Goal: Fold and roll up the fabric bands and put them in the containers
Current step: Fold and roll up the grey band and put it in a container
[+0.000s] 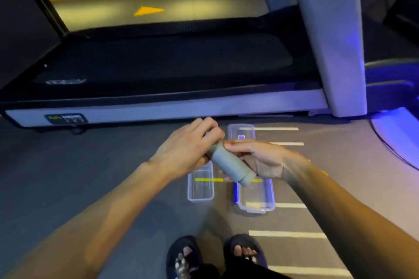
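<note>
Head cam, looking straight down at the floor: both hands are holding one rolled fabric band (231, 165), a smooth grey cylinder, tightly wound, sitting up in the air at a slant with its lower end poking toward the bottom right. The left hand (188, 147) is coming in from the left with its fingers curled over the upper end of the roll, gripping it. The right hand (256, 158) is reaching in from the right, thumb lying along the top and fingers wrapping underneath the middle, so it's clamped around the band too. Both forearms are stretching out in a V from the bottom corners.

Under the roll I'm counting three clear plastic containers on the grey floor: a narrow rectangular one (200, 184) on the left, a wider one (256, 197) with a blue edge just right of it, and a third (241, 132) farther up, partly hidden behind the hands. That far one is kinda blurry, so I can't tell what the small thing inside is.

White tape stripes (288, 234) are running across the floor on the right. A treadmill (158, 70) with a black belt and a grey frame is filling the top. Two feet in dark sandals (184, 256) are showing at the bottom.
</note>
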Available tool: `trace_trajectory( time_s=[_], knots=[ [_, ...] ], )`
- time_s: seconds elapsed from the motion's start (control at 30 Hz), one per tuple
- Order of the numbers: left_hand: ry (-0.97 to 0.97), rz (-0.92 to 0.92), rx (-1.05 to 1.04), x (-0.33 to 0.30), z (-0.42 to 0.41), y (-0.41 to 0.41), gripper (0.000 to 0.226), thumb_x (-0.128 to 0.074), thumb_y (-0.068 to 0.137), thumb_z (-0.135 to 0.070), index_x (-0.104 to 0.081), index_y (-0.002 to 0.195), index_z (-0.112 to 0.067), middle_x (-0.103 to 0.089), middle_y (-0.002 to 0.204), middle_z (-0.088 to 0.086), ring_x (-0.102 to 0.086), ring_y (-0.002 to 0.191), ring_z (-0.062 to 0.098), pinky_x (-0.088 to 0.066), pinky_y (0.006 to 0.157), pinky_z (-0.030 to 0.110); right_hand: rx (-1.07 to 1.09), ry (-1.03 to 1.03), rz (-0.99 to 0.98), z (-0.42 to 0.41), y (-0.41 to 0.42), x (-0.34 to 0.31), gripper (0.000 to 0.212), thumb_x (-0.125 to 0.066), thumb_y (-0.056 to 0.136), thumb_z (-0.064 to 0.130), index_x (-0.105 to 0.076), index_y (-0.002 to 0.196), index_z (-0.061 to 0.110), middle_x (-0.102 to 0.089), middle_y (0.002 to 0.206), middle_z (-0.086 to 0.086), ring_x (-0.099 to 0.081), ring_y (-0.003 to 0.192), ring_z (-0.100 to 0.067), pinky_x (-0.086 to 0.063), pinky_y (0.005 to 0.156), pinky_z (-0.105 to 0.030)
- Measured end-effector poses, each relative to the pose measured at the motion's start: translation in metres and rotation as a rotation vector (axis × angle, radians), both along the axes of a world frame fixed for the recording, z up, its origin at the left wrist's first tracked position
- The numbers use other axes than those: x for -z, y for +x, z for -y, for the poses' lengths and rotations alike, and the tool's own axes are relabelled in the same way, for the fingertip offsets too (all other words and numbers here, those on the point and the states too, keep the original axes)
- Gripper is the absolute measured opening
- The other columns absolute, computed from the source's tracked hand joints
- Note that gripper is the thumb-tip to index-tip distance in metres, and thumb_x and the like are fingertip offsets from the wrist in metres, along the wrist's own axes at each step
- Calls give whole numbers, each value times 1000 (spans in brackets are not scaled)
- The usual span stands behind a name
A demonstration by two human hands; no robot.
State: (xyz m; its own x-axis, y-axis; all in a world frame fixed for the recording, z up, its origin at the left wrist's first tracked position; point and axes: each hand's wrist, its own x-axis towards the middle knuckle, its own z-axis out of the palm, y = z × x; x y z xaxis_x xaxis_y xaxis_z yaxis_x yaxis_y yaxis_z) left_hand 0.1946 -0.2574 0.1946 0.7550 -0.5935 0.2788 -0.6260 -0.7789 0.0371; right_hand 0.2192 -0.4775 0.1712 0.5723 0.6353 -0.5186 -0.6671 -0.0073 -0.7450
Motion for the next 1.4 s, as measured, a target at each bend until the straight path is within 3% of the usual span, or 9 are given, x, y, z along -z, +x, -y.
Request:
trace_trajectory(
  time_s=[0.07,0.17,0.27,0.37,0.53,0.73,0.9,1.13,1.4],
  knots=[
    [-19,-158,-64,45,11,14,66,-83,77,-25,-39,126,-29,-45,131,-1,-55,113,25,-57,79,46,137,-88,25,11,6,50,43,-69,89,27,-65,125,5,-69,111,-14,-63,100,-25,-57,90,-46],
    [-45,-434,-164,117,25,23,57,-74,90,-33,-43,138,-30,-45,138,-5,-53,126,22,-52,92,44,390,-230,-55,31,8,130,38,-69,93,19,-66,126,-1,-69,110,-18,-65,94,-26,-58,75,-35],
    [-59,-630,-176,185,38,22,44,-67,94,-35,-49,134,-29,-51,133,-7,-54,125,19,-49,98,41,585,-362,-175,49,9,198,38,-73,91,9,-65,121,-12,-70,112,-27,-68,91,-34,-59,81,-45],
    [-126,-751,-211,239,52,21,33,-65,95,-33,-56,126,-29,-58,124,-8,-59,116,16,-49,96,38,653,-533,-157,54,17,243,26,-82,83,10,-70,102,-4,-73,103,-27,-69,79,-32,-60,82,-52],
    [-332,-834,-339,289,76,34,33,-67,94,-28,-60,126,-23,-63,108,-4,-63,92,20,-55,86,43,649,-759,-77,47,47,291,30,-89,77,29,-71,91,10,-75,90,-7,-72,82,-27,-62,85,-49],
    [-425,-984,-431,313,86,44,62,-67,97,-30,-40,153,-25,-61,118,-1,-63,99,22,-53,94,43,589,-877,26,27,74,321,28,-83,84,30,-71,105,16,-73,103,-2,-68,95,-23,-53,76,-31],
    [-475,-1007,-479,315,92,48,69,-68,96,-21,-36,156,-30,-60,122,-3,-64,101,20,-55,96,42,569,-981,75,17,80,338,32,-84,83,36,-72,108,18,-74,109,0,-69,104,-21,-58,95,-39],
    [-545,-955,-522,315,94,51,53,-64,96,-12,-49,145,-28,-61,112,-5,-61,96,17,-57,91,42,591,-1023,16,17,81,344,38,-87,77,45,-72,106,25,-74,106,4,-68,102,-21,-57,95,-40],
    [-586,-971,-539,315,91,43,57,-63,99,-19,-42,150,-32,-55,132,-8,-59,112,18,-55,98,43,530,-1089,196,9,63,344,43,-74,78,68,-71,97,29,-75,89,8,-72,86,-21,-61,85,-45]
  ],
)
